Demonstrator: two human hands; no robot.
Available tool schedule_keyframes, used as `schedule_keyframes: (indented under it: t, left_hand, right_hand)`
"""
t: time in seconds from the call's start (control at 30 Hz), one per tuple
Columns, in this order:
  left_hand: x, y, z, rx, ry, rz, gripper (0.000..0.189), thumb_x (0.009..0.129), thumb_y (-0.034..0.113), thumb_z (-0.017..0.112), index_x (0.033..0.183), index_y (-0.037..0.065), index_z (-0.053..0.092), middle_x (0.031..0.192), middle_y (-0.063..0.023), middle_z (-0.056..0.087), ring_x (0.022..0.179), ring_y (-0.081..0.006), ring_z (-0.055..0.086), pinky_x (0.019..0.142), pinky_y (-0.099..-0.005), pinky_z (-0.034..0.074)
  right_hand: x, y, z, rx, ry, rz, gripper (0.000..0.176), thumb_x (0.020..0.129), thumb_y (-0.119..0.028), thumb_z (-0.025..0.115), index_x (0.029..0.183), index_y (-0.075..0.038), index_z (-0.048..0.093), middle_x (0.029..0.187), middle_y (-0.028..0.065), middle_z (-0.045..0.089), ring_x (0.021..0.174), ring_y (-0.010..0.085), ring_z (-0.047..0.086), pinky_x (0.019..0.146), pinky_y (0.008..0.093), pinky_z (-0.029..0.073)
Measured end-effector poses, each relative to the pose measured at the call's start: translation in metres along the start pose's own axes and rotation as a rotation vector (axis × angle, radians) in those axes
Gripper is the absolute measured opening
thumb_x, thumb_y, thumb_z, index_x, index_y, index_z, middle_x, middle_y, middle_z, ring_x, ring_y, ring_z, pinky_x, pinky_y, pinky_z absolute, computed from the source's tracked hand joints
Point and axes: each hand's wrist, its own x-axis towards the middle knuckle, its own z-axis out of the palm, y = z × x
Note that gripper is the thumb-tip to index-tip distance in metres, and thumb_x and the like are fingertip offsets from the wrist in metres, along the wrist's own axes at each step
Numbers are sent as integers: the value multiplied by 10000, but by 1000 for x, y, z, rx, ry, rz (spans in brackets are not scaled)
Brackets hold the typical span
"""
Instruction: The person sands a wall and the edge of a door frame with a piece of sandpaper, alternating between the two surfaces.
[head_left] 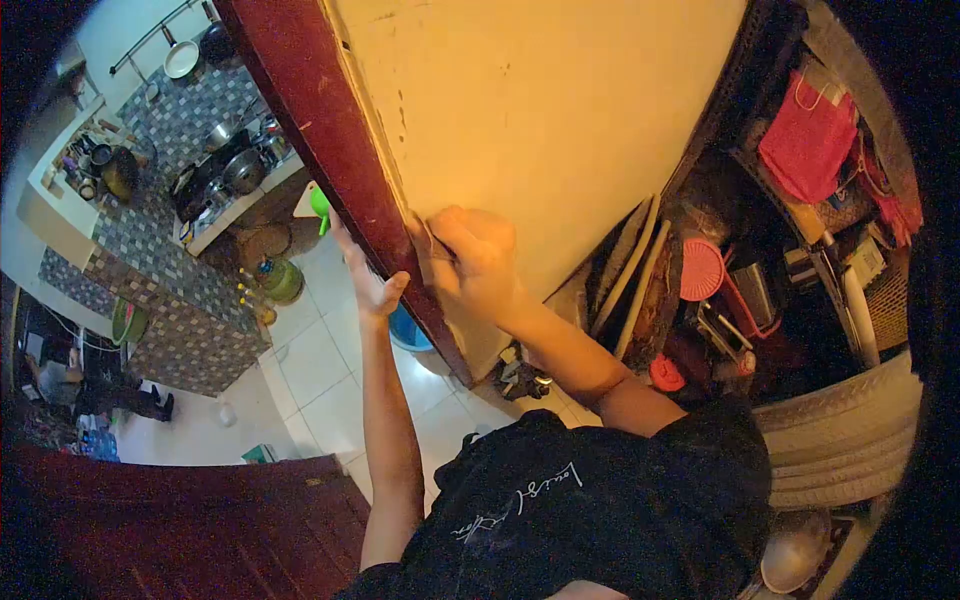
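Note:
A dark red wooden door frame (375,215) runs slantwise down the middle of the head view, beside a yellow-lit wall panel (560,110). My left hand (370,280) is at the frame's left edge, thumb apart and fingers stretched upward along the far side, partly hidden by the frame. My right hand (470,255) is closed against the seam between frame and panel. Whatever its curled fingers hold, if anything, I cannot make out. Just above my left fingertips shows a bright green plastic item (320,203).
Left lies a kitchen with a stove (215,185), a green gas cylinder (283,280) and a mosaic-tiled counter (185,300). A blue bucket (407,328) stands behind the frame. At right are cluttered shelves with a pink basket (702,268) and a red bag (808,140). A person (110,395) is at far left.

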Motion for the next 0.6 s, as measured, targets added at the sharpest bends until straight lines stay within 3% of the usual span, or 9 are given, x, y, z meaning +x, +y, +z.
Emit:
schedule_keyframes:
  t: [0.1,0.3,0.47,0.53,0.6]
  left_hand:
    - [3,16,9,-19,54,60,1400,644,785,757,1593,27,63,1577,-150,268,1451,-291,285,1193,-437,230]
    - [4,29,14,-52,60,16,1392,652,794,742,1590,13,72,1579,-154,264,1453,-290,279,1192,-437,232]
    - [-2,-6,5,-83,51,23,1398,646,797,742,1583,-12,94,1573,-149,276,1447,-280,285,1190,-426,232]
    - [-7,-12,2,-151,32,-35,1394,654,788,742,1583,-19,89,1578,-146,269,1456,-272,267,1197,-415,214]
    - [-7,-11,3,-130,25,-17,1389,657,783,745,1584,-18,90,1582,-145,262,1462,-271,256,1200,-415,206]
  right_hand:
    - [-37,13,3,7,-62,39,110,731,-41,676,761,-75,575,646,101,550,565,300,576,532,410,453]
    - [-37,17,-1,33,-94,-14,116,703,-27,660,744,-67,559,638,107,535,559,308,566,534,420,448]
    - [-18,23,-12,23,-166,-16,113,689,-31,653,733,-70,557,633,98,539,557,309,568,540,415,453]
    - [-2,23,-9,-12,-59,-59,101,691,-50,658,749,-69,578,636,95,554,556,310,572,538,410,455]
    - [-7,23,-11,12,-87,-52,93,696,-59,660,760,-69,593,639,97,558,556,311,574,535,411,454]
